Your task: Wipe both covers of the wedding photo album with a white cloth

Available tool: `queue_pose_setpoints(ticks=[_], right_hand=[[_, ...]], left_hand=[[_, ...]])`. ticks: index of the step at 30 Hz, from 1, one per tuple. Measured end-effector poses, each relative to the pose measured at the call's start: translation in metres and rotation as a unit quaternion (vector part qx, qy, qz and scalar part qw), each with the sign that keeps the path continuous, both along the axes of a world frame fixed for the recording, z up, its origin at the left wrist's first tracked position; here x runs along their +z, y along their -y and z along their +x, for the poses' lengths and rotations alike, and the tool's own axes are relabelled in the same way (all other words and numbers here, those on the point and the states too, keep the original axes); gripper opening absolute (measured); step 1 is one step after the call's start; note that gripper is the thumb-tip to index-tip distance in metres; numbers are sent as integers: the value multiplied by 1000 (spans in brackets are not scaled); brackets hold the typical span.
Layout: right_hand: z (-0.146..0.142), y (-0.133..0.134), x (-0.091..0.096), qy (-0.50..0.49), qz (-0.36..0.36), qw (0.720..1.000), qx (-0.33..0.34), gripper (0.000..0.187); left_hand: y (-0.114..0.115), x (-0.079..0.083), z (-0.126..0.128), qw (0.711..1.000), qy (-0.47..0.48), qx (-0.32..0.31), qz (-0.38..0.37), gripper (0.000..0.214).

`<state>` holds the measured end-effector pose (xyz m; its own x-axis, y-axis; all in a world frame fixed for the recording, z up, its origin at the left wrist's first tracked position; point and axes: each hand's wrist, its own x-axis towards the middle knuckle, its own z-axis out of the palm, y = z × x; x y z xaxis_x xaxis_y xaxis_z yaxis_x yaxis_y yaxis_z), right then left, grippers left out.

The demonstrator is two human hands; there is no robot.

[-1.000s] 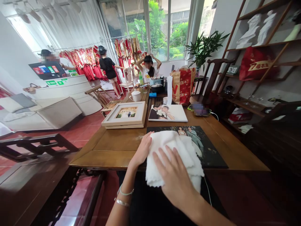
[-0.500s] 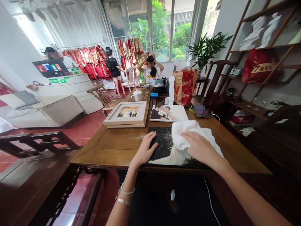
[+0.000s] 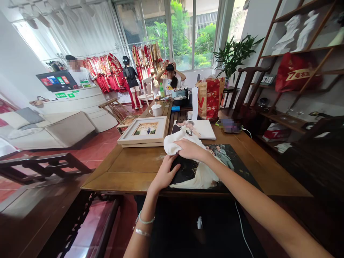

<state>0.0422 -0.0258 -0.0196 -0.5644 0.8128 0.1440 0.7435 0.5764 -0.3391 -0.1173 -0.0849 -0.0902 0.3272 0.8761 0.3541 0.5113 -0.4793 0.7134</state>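
So the big dark photo print [image 3: 228, 163] lies flat at the near edge of the wooden table [image 3: 134, 168], right in front of the person. The left hand [image 3: 163, 175] rests on its left edge, fingers open and spread flat, probably to pin it so it can't slide. The right hand [image 3: 191, 149] has its fingers curled over a bunched white cloth [image 3: 173, 142], pressing it onto the print's far left corner, just short of the framed picture [image 3: 145, 129].
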Motion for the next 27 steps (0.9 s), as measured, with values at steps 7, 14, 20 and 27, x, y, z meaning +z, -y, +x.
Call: queue_pose_setpoints(ticks=[7, 14, 20, 27], right_hand=[[50, 15, -13, 14, 27, 999, -30, 49], [115, 13, -24, 47, 54, 982, -174, 51], [78, 42, -37, 64, 84, 979, -177, 68], [39, 144, -38, 59, 113, 991, -34, 86]], left_hand=[[0, -4, -6, 1000, -1, -6, 6, 42], [-1, -7, -7, 1000, 2, -9, 17, 42], [0, -6, -5, 1000, 6, -10, 11, 42], [0, -4, -4, 1000, 26, 9, -10, 39]])
